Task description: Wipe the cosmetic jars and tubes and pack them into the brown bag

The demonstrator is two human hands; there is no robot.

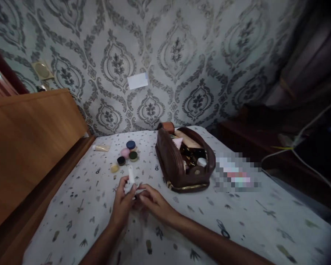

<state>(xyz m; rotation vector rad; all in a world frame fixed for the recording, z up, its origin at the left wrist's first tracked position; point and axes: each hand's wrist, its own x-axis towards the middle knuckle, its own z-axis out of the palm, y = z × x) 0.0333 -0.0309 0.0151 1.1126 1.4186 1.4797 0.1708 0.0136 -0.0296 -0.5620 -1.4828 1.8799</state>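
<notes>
My left hand [123, 198] is closed around a small white item [131, 176]. The item has a slim, upright stick-like part and a bunched lower part, perhaps a coiled cable; its kind is not clear. My right hand [154, 202] meets it from the right, fingertips pinched at the bunched part. Just beyond my hands stand small round cosmetic jars: a yellow one [114, 168], a black-lidded one [121, 161], a green-lidded one [133, 156], a pink one [125, 153] and a blue-lidded one [131, 145]. Right of them sits a brown toiletry bag [167, 158], unzipped and filled with cosmetics.
A beige tube [100, 148] lies at the back left of the patterned white sheet [99, 221]. A wooden board [35, 136] borders the left side. Behind is the patterned wall [179, 55]. A blurred-out item [237, 173] lies right of the bag, near a pale cord [317, 167].
</notes>
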